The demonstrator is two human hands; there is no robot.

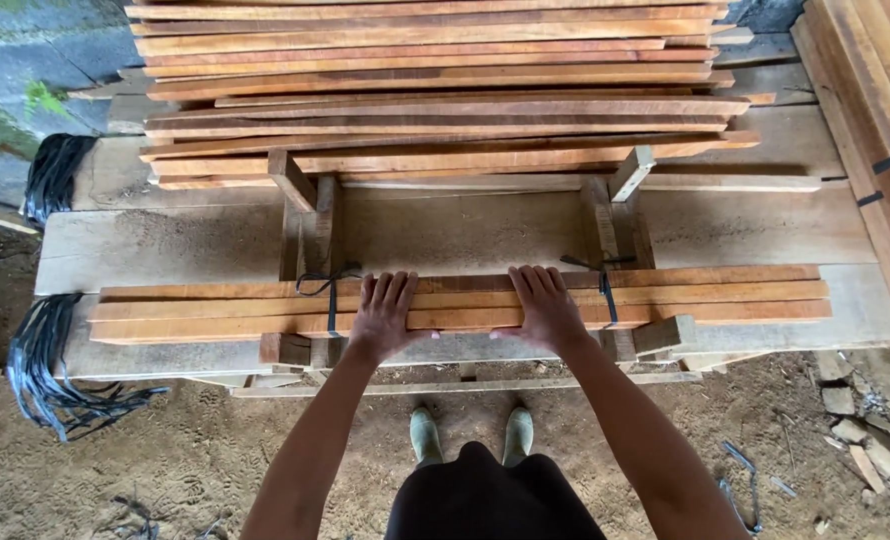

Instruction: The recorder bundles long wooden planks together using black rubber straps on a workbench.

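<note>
Item: 1 bundle of thin wooden slats (pixel 665 300), lying lengthwise on a low wooden rack (pixel 310 240) before a taller stack of boards (pixel 435 90), with left hand (pixel 383 318) and right hand (pixel 548 308) pressed flat upon it, fingers spread, grasping nothing, black straps (pixel 40 365) lying at left.

Slats (pixel 665 300): bare orange-brown wood, matt, sawn (grain visible). Straps (pixel 35 360): glossy black plastic. Bench planks (pixel 465 235): pale rough wood.
</note>
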